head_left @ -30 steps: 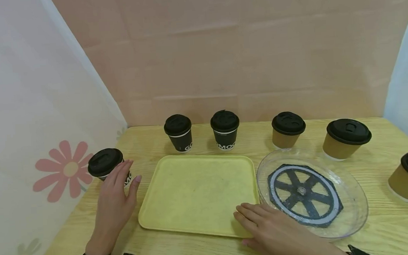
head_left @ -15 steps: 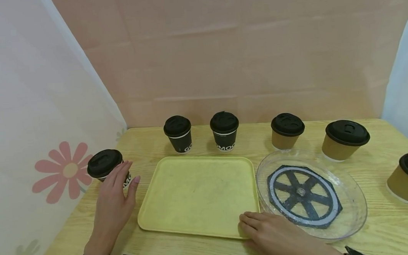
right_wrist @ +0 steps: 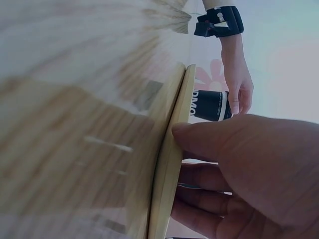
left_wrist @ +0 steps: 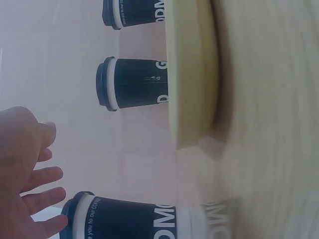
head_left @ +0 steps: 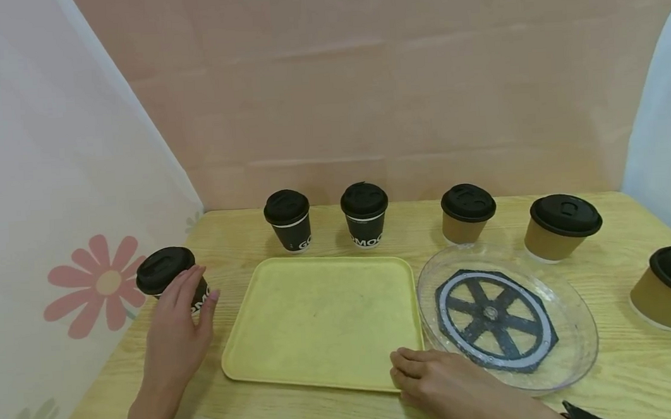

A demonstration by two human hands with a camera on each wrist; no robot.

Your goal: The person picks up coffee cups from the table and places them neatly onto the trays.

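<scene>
Right grip [head_left: 441, 381] has the near right corner of the yellow tray [head_left: 319, 324] pinched, and the tray's lying on the wooden tabletop [head_left: 301, 417], clear round dish [head_left: 572, 336] just off its right side. If it needs straightening, I'd nudge gently so the dish doesn't get bumped. Left grip [head_left: 174, 344] is loose, holding nothing, right by the black paper cup [left_wrist: 132, 219] left of the tray; can't tell if they touch. I'd wrap the body, not squeeze the lid [head_left: 164, 269].
</scene>
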